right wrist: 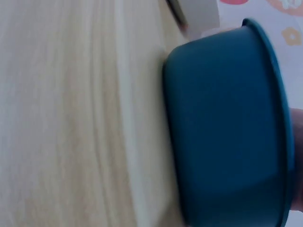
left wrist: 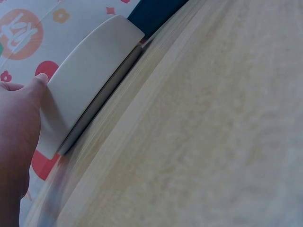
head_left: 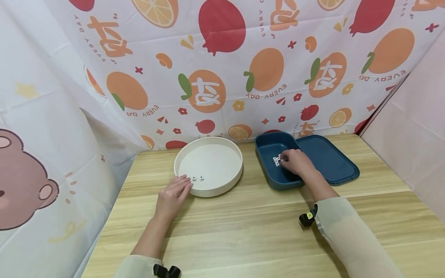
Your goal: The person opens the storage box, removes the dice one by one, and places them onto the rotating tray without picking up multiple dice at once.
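A round cream tray (head_left: 215, 192) stands on the table, with two small white cubes with dark marks (head_left: 197, 178) inside near its front rim. My left hand (head_left: 173, 195) rests at the tray's front left rim, its fingers reaching over the edge beside these cubes. In the left wrist view the thumb (left wrist: 40, 81) lies at the top of the tray's outer wall. Down in a dark blue box (right wrist: 227, 127) my right hand (head_left: 297, 162) has its curled fingertips at a cluster of small white cubes (head_left: 277, 160). Whether it pinches one I cannot tell.
A flat dark blue lid (head_left: 328, 160) lies right of the box, behind my right forearm. The wooden table (head_left: 236, 235) ends at a fruit-print cloth (head_left: 229, 88) close behind tray and box. White cloth (head_left: 62, 116) hangs on the left.
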The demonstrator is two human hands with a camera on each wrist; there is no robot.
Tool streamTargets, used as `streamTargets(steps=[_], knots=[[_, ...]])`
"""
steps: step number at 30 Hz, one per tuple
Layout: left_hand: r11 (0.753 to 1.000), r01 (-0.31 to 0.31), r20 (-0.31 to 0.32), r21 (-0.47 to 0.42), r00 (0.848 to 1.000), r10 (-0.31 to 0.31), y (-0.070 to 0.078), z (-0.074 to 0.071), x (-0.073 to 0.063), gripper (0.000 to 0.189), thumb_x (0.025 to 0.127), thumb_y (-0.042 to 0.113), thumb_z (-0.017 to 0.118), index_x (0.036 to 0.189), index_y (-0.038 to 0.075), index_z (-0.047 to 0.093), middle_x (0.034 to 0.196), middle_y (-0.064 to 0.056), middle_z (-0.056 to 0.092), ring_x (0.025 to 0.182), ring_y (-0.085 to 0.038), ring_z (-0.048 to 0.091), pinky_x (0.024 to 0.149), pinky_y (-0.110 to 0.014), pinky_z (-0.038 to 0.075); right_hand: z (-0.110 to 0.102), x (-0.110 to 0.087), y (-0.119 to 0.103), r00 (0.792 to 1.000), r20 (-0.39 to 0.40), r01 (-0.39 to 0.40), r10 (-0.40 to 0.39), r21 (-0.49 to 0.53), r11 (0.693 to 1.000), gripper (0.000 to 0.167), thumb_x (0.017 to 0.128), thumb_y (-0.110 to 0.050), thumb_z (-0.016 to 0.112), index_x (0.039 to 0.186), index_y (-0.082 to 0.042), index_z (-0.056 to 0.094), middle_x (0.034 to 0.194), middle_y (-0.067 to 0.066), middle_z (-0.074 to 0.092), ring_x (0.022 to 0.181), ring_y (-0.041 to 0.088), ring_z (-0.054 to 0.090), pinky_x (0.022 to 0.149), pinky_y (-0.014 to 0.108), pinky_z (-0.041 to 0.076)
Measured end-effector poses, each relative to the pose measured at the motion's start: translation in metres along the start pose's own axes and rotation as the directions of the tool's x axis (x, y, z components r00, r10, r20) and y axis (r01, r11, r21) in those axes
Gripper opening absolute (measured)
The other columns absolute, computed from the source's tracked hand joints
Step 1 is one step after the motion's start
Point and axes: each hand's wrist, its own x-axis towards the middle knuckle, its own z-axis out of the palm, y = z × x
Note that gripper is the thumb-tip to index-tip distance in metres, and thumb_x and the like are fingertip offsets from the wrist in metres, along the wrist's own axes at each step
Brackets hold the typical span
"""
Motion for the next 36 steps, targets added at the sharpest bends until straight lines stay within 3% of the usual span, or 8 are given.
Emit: streamTargets(steps=[5, 11, 18, 23, 27, 36], knots=[[1.0, -0.003, -0.005, -0.006, 1.0, 0.003, -0.002, 0.001, 0.0, 0.015, 0.077, 0.002, 0.081, 0.091, -0.002, 0.077, 0.099, -0.014, 0.076, 0.099, -0.03, 0.072, 0.096, -0.051, 0.055, -0.004, -0.001, -0.015, 0.994, -0.074, 0.085, -0.084, 0.017, 0.996, 0.023, 0.093, -0.019, 0.064, 0.112, -0.007, 0.072, 0.1, 0.01, 0.072, 0.083, 0.022, 0.062, 0.079, 0.043, 0.06], [1.0, -0.005, 0.001, -0.009, 1.0, 0.005, -0.004, 0.0, -0.001, 0.016, 0.078, 0.003, 0.081, 0.092, -0.001, 0.077, 0.099, -0.013, 0.076, 0.1, -0.029, 0.072, 0.097, -0.05, 0.055, -0.003, -0.001, -0.048, 0.969, -0.156, 0.198, -0.192, 0.019, 0.98, 0.025, 0.092, -0.017, 0.061, 0.113, -0.013, 0.074, 0.101, 0.005, 0.07, 0.083, 0.019, 0.059, 0.071, 0.034, 0.056], [1.0, -0.016, -0.005, -0.019, 1.0, 0.016, -0.005, 0.0, 0.0, 0.016, 0.076, 0.002, 0.081, 0.091, -0.001, 0.077, 0.098, -0.014, 0.076, 0.098, -0.031, 0.073, 0.095, -0.049, 0.056, 0.006, 0.004, -0.088, 0.947, -0.189, 0.272, -0.261, 0.037, 0.961, 0.024, 0.092, -0.017, 0.06, 0.11, -0.015, 0.076, 0.092, 0.001, 0.063, 0.076, 0.017, 0.053, 0.064, 0.028, 0.048], [0.999, -0.016, 0.004, -0.028, 1.0, 0.016, -0.004, -0.001, 0.0, 0.016, 0.077, 0.003, 0.081, 0.092, -0.001, 0.077, 0.098, -0.014, 0.076, 0.098, -0.031, 0.072, 0.096, -0.049, 0.055, 0.016, 0.009, -0.118, 0.937, -0.166, 0.322, -0.306, 0.079, 0.943, 0.029, 0.09, -0.015, 0.059, 0.115, -0.012, 0.074, 0.086, 0.0, 0.062, 0.074, 0.016, 0.053, 0.06, 0.025, 0.046], [0.999, -0.005, 0.01, -0.035, 1.0, 0.005, -0.004, -0.001, 0.0, 0.016, 0.077, 0.003, 0.08, 0.092, -0.001, 0.077, 0.097, -0.013, 0.076, 0.098, -0.031, 0.072, 0.097, -0.05, 0.055, 0.029, 0.019, -0.139, 0.936, -0.121, 0.344, -0.331, 0.116, 0.932, 0.03, 0.091, -0.017, 0.061, 0.119, -0.009, 0.071, 0.089, 0.001, 0.068, 0.08, 0.016, 0.058, 0.065, 0.024, 0.053], [0.999, 0.009, 0.022, -0.037, 1.0, -0.008, -0.005, -0.002, -0.001, 0.015, 0.079, 0.006, 0.08, 0.093, -0.001, 0.077, 0.099, -0.013, 0.076, 0.1, -0.031, 0.072, 0.097, -0.051, 0.055, 0.06, 0.037, -0.175, 0.93, -0.032, 0.368, -0.367, 0.114, 0.923, 0.02, 0.088, -0.017, 0.073, 0.106, -0.008, 0.075, 0.093, 0.003, 0.073, 0.082, 0.012, 0.062, 0.078, 0.025, 0.059]])
